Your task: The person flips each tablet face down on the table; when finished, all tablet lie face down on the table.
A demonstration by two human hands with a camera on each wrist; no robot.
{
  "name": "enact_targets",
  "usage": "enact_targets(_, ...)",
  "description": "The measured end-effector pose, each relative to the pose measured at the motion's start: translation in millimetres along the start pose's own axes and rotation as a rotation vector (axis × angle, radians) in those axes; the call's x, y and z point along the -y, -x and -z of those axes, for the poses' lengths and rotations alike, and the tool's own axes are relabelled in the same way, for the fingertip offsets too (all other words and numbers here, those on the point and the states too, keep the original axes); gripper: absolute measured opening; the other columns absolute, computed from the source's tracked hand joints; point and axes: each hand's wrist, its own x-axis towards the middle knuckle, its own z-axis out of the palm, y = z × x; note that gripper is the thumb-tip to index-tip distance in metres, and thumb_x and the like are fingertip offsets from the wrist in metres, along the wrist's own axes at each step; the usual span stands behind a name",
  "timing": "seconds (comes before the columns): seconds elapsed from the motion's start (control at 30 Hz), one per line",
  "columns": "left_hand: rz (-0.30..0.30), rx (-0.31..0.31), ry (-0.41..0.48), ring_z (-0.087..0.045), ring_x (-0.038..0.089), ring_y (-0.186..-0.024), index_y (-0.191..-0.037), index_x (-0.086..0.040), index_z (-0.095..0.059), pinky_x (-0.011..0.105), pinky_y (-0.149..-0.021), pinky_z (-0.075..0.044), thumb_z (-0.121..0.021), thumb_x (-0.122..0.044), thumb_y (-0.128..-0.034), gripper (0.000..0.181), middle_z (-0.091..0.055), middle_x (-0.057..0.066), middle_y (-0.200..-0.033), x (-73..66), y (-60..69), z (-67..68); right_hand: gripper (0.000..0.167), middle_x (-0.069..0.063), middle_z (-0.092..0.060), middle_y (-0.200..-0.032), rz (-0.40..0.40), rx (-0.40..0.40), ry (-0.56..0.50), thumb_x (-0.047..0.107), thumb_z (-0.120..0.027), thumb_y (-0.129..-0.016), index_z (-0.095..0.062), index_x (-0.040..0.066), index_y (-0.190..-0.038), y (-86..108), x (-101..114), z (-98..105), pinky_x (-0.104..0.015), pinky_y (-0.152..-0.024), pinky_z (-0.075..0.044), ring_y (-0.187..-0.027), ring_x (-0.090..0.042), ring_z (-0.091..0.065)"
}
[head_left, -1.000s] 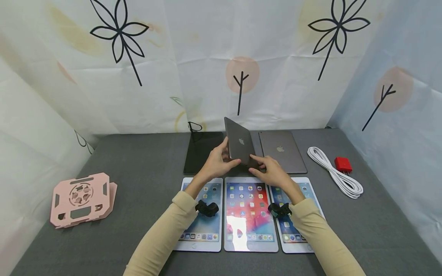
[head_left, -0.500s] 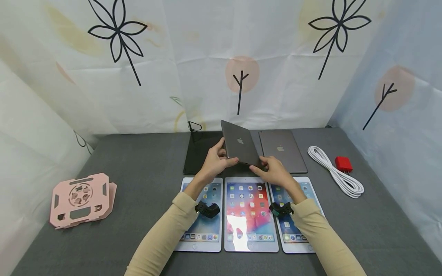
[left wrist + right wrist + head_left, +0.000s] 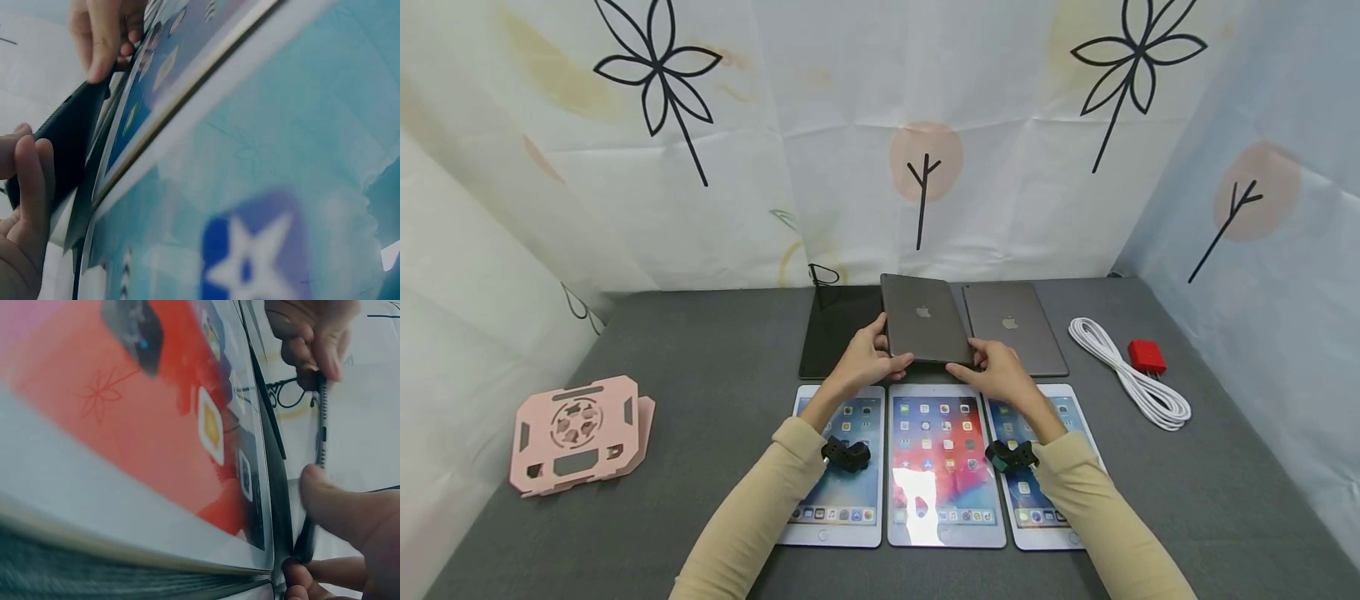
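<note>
A dark grey tablet (image 3: 925,321) with an apple logo on its back is held between both hands, its near edge raised off the table. My left hand (image 3: 867,358) grips its left side and near-left corner, while my right hand (image 3: 1000,371) pinches the near-right corner. In the left wrist view, the tablet (image 3: 65,140) is seen edge-on between the left fingers (image 3: 31,169) and the other hand (image 3: 106,31). The right wrist view shows the right thumb (image 3: 337,503) on the tablet's edge, with the left hand (image 3: 315,331) at its far end.
A black tablet (image 3: 831,333) lies left of the held one, a grey tablet (image 3: 1018,329) right. Three white-framed tablets with lit screens, the middle one (image 3: 946,467) pink, lie nearer. Pink stand (image 3: 576,433) at left; white cable (image 3: 1123,371) and red plug (image 3: 1146,357) at right.
The held tablet has tilted down flatter and lowered toward the table between the black and grey ones. My right hand has shifted slightly right, and my left hand has moved slightly down.
</note>
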Motion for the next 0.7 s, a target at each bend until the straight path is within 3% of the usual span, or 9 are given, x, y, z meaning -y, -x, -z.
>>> enact_targets(0.17,-0.010,0.017,-0.170,-0.056,0.010,-0.055,-0.165,-0.009,-0.013,0.025,-0.058,-0.049,-0.076,-0.012,-0.0926,0.096,-0.059,-0.001,-0.069,6.4,-1.1,7.6,0.069,-0.012,-0.058,-0.090,0.005,0.001,0.016,0.028,-0.073,-0.095,-0.048,-0.014,-0.144,2.8,2,1,-0.033,-0.076,-0.042,-0.073,-0.018,-0.046)
enact_targets(0.37,0.023,0.016,-0.236,-0.045,0.012,-0.054,-0.165,-0.015,-0.018,0.028,-0.058,-0.041,-0.078,-0.016,-0.0903,0.096,-0.054,-0.003,-0.063,12.0,-2.0,14.3,0.061,-0.011,-0.056,-0.083,0.034,0.017,0.023,0.024,-0.072,-0.095,-0.053,-0.014,-0.140,5.7,4,0,-0.032,-0.071,-0.041,-0.064,-0.015,-0.041)
enact_targets(0.7,0.075,0.067,-0.333,-0.031,0.009,-0.047,-0.165,-0.008,-0.014,0.028,-0.062,-0.036,-0.078,-0.022,-0.0905,0.099,-0.044,-0.006,-0.053,11.8,-6.3,14.4,0.057,-0.010,-0.054,-0.078,0.033,0.010,0.026,0.018,-0.073,-0.095,-0.055,-0.017,-0.136,6.5,3,0,-0.029,-0.064,-0.038,-0.061,-0.014,-0.038)
